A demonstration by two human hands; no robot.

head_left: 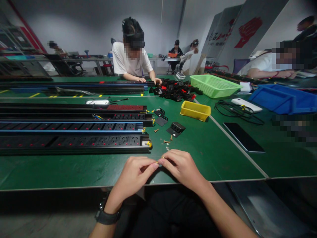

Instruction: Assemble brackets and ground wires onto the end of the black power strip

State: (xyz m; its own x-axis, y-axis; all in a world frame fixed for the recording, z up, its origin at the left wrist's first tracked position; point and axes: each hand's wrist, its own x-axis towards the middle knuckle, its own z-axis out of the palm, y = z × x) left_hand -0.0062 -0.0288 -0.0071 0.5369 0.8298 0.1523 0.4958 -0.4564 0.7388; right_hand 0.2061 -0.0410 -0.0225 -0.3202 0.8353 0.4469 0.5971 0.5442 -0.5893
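My left hand (135, 173) and my right hand (182, 168) meet at the near edge of the green table, both pinched at the fingertips. Between them shows a tiny yellowish piece (158, 162), too small to name and mostly covered by the fingers. Just beyond lie several brass-coloured screws (166, 141) and a black end cap with a flat plate (177, 127). To the left, long power strips (99, 141) run side by side, with yellow wire ends (149, 144) at their right tips.
A yellow bin (195, 110), a green basket (214, 85) and a blue bin (282, 99) stand at the right. A phone (244, 137) lies near a coiled black cable (237, 112). Across the table, a person (133, 59) handles a pile of black parts (175, 89).
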